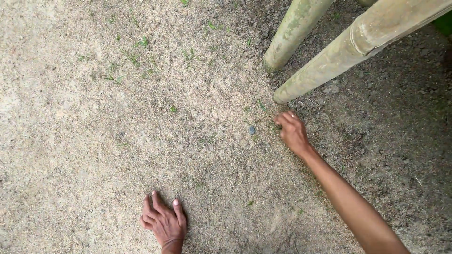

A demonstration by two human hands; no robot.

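Observation:
My left hand (162, 221) rests flat on the sandy ground (94, 122) at the bottom of the view, fingers spread and pointing away from me, holding nothing. My right hand (292, 130) reaches forward on an outstretched arm, its fingers curled down onto the soil at a small tuft of grass (274, 126). It lies just below the foot of a bamboo pole (329, 61). Whether the fingers pinch anything is hidden. A small dark pebble (252, 130) lies on the sand just left of the right hand.
Two thick pale-green bamboo poles slant into the ground at upper right, the second pole (294, 33) left of the first. Darker, coarser soil (395, 122) covers the right side. Sparse small grass sprouts (141, 44) dot the sand at the top.

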